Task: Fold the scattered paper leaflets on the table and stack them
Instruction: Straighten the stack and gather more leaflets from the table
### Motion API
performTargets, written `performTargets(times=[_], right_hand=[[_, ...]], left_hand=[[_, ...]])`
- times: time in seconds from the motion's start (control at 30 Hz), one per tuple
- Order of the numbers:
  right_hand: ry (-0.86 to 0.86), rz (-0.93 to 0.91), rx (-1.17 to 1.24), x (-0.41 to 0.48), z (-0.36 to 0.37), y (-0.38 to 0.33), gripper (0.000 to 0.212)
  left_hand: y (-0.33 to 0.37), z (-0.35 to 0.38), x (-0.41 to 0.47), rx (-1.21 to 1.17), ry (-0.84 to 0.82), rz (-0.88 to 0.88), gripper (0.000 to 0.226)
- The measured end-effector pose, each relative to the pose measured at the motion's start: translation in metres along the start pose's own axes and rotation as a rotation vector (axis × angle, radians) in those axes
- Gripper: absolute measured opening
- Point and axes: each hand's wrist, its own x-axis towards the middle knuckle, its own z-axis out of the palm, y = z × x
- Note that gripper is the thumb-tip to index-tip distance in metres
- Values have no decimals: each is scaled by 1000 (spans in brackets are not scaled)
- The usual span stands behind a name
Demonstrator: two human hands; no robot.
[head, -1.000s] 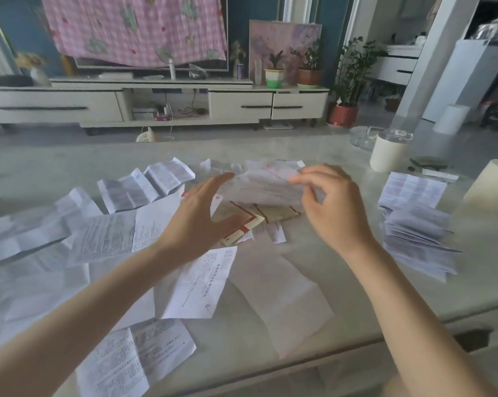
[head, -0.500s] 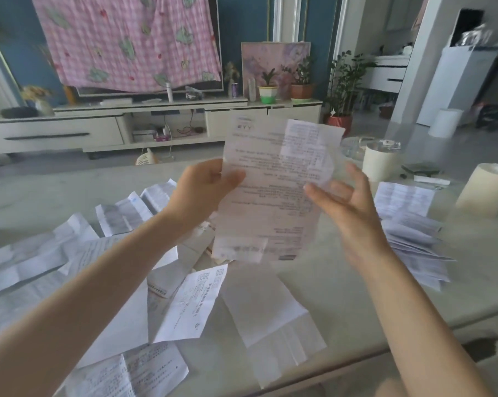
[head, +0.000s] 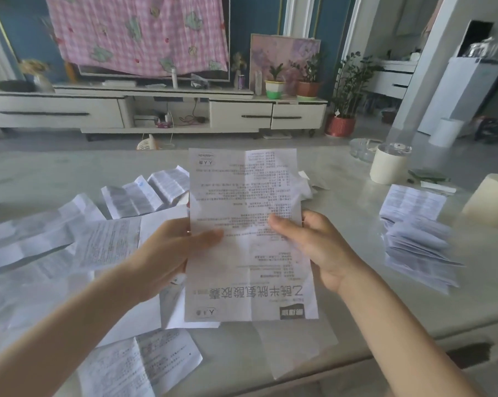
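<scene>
I hold one unfolded printed leaflet [head: 247,202] above the table, its text upside down to me. My left hand [head: 167,253] pinches its left edge with the thumb on top. My right hand [head: 313,247] pinches the right edge the same way. Several loose unfolded leaflets [head: 104,245] lie scattered over the left and near part of the pale table [head: 356,296]. A stack of folded leaflets [head: 416,247] sits at the right.
A cream cylinder [head: 388,164] with a clear lid and a second cream cylinder [head: 491,202] stand at the back right, next to the stack. A crumpled sheet [head: 307,184] lies behind the held leaflet. The table's near edge runs along the bottom right.
Both hands picked a leaflet off the table and raised it. It now hangs lower and flatter, spread open, with the right hand gripping its right edge instead of hovering open beside it.
</scene>
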Motion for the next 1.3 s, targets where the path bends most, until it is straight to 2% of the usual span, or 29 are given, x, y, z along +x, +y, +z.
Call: performTargets(times=[0.1,0.17,0.27,0.37,0.47,0.6,0.7,0.77,0.83,0.9,0.97,1.03,1.13,1.2,1.3], right_hand=[[-171,125,-13,1,10,1,26],[-214,176,-8,-1,11,2,26],[-190,214,-12,2,17,4,24],[-127,214,-19,3,20,5,41],[-37,125,-71,4,23,8,46],[0,-32,-122,4,32,9,27],[-159,-89,-196,4,38,4,42],[-277,-55,-183,2,38,-2,48],[-298,4,-117,2,37,-6,46],[-272,22,-107,6,38,-3,38],[-277,55,-180,10,43,2,27],[-318,84,-248,11,53,7,37],[-218,21,-260,8,65,12,28],[-69,-34,-224,9,70,18,24],[59,-58,-189,11,77,24,14]], left_hand=[[-9,-17,-8,-76,32,-37,19],[-8,-21,-9,-132,23,-64,20],[-6,-29,-11,-219,49,-113,19],[-6,-37,-16,-437,55,-147,17],[-14,-45,-21,-636,9,-194,34],[-18,-41,-24,-505,-63,-115,27],[-24,-41,-21,-489,95,-69,31],[-25,-43,-19,-484,202,-55,20],[-27,-49,-19,-451,253,-24,16],[-26,-54,-22,-331,235,11,26],[-23,-54,-27,-193,165,26,25],[-20,-52,-29,-121,138,28,16],[-19,-47,-27,-253,184,43,22],[-18,-45,-27,-393,111,13,31],[-22,-38,-30,-272,103,-15,25]])
